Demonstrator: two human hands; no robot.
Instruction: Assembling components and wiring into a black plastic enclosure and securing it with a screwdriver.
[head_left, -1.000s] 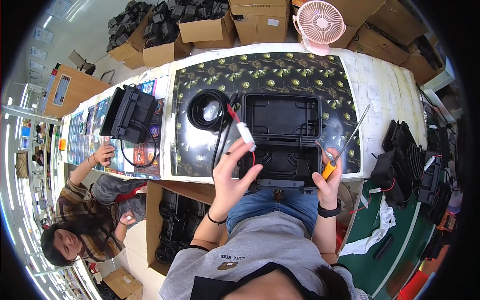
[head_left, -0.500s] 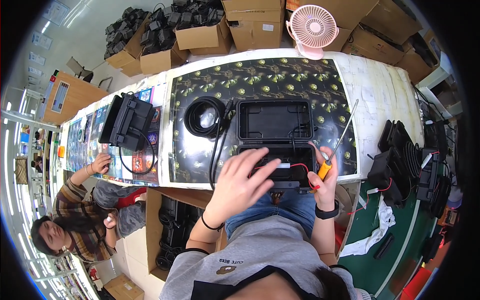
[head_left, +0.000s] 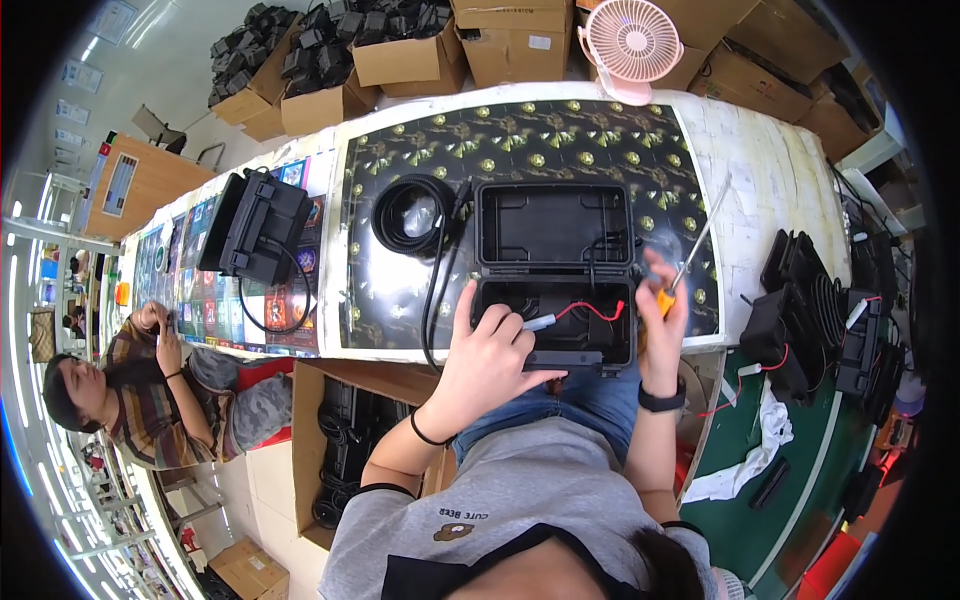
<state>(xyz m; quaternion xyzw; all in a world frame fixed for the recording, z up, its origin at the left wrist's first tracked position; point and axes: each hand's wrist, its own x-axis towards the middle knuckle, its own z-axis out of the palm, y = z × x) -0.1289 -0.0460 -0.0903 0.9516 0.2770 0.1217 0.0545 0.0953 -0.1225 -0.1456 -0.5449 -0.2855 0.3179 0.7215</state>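
A black hinged case point(head_left: 553, 228) lies unfolded on the table in front of me. My left hand point(head_left: 490, 350) grips its lower left part, fingers over the near half and thumb along the front wall. By those fingertips is a white connector point(head_left: 540, 322), with a red wire point(head_left: 588, 306) curving right to a small red end piece. At the case's right side my right hand point(head_left: 660, 325) is closed around a screwdriver point(head_left: 690, 258) with a yellow-orange handle, its long shaft slanting up and away. The grip partly hides the handle.
A coiled black cable point(head_left: 410, 246) lies left of the case. Farther left stands another black case point(head_left: 262, 228), near a seated person point(head_left: 150, 400). A pink fan point(head_left: 632, 45) is at the far edge. Black units point(head_left: 785, 335) with cables sit at right; an open carton point(head_left: 305, 450) stands below left.
My left hand has settled onto the case with its fingers drawn in. My right hand has left the red wire's end and moved right with the screwdriver. The seated person's hands came together.
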